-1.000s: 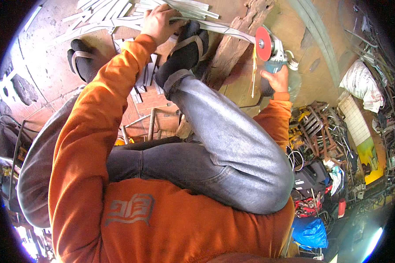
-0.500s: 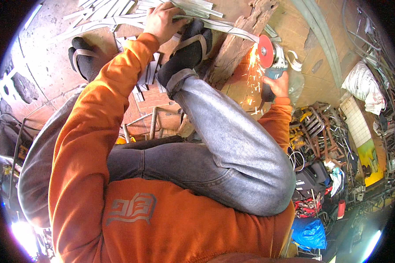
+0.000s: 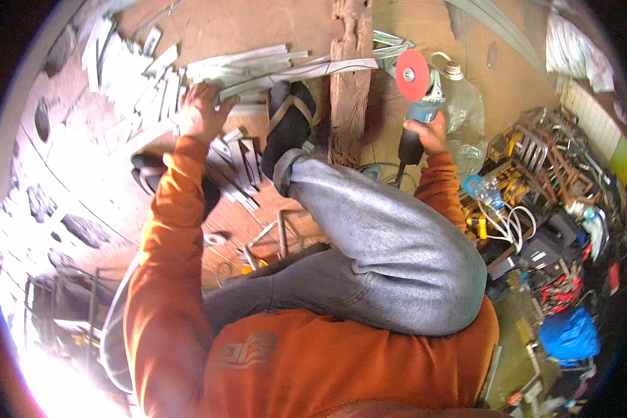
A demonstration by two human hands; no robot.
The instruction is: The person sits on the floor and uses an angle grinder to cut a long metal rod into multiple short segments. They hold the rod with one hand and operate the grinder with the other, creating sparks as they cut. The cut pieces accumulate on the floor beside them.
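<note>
In my right hand (image 3: 430, 131) is an angle grinder (image 3: 423, 111) with a red disc (image 3: 411, 74), held up to the right of a worn wooden beam (image 3: 350, 111). No sparks come off the disc. A long pale flat strip (image 3: 313, 70) lies with its right end across the beam, apart from the disc. My left hand (image 3: 202, 115), slightly blurred, has its fingers and thumb spread at the strip's left end, over many short cut strips (image 3: 161, 87). My foot in a black sock and sandal (image 3: 290, 118) is set close below the long strip.
Right of the grinder stands a clear plastic jug (image 3: 465, 104). A heap of metal tools and clamps (image 3: 536, 164) fills the right side, with a white cable (image 3: 512, 226) and a blue plastic bag (image 3: 570, 336) nearer me. More short strips (image 3: 237, 167) lie between my feet.
The sparks have stopped and the disc has come away from the strip. My left hand has moved left along the strip and opened. The view has shifted.
</note>
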